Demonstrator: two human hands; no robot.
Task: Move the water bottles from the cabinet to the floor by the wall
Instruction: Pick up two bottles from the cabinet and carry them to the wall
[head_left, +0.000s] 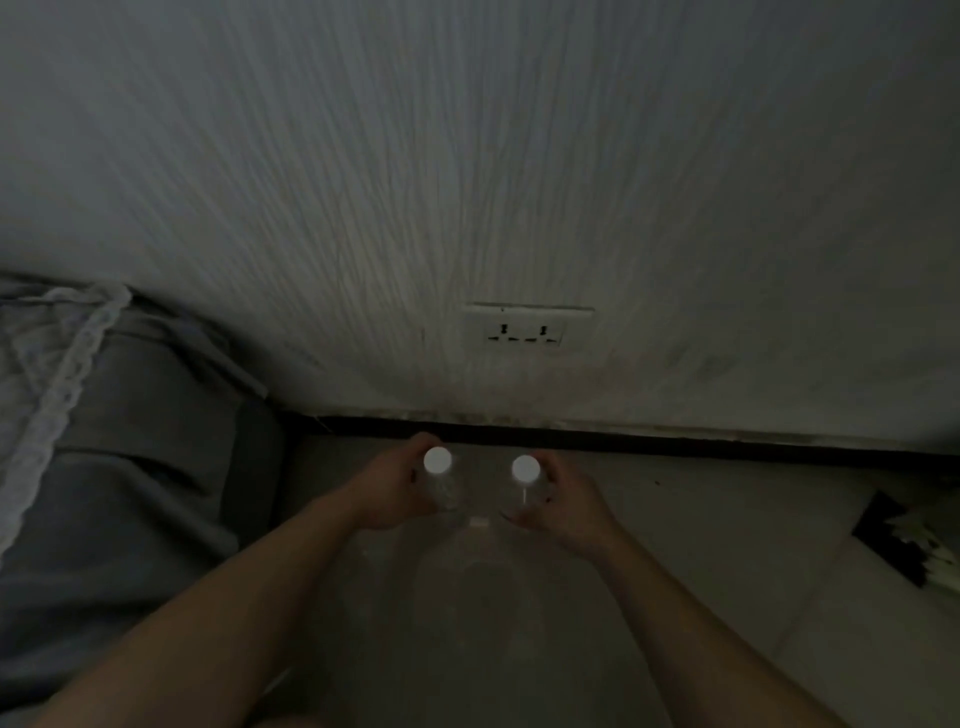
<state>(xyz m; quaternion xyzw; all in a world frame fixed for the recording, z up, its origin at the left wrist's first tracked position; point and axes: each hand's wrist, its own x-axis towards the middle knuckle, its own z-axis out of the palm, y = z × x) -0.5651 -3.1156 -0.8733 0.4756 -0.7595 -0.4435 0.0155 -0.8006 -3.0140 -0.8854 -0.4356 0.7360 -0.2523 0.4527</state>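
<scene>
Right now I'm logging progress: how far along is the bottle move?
Done: nothing stands released yet. In hand: left hand grips the left bottle, right hand the right bottle, low near the wall under the socket. Left: set both on the floor, let go.

We held two bottles side by side before the wall (467, 156), the left bottle (437, 461) in our left hand (392, 491), the right bottle (525, 469) in our right hand (563, 506). A socket (527, 327) sat on the wall behind them; bedding (104, 467) lay along the left edge of the floor (701, 545).

Dim home bedroom: bedding (104, 467), wall socket (527, 328)
</scene>
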